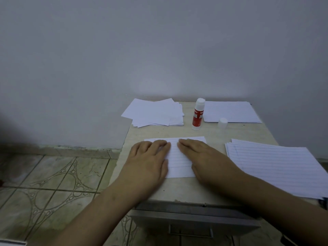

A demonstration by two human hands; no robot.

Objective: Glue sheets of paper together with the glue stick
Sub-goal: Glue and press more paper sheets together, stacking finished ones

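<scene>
Both hands (left hand (148, 160), right hand (204, 160)) press flat on the lined sheet (179, 160).

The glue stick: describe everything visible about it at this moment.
The glue stick is a small tube that looks like plastic, with a red label printed in white letters and a white base. It stands upright on the table near the wall, between two paper piles, touching neither hand. Its top is white; whether that is bare glue or a collar cannot be told. A white cap stands apart to its right, so it looks uncapped.
</scene>
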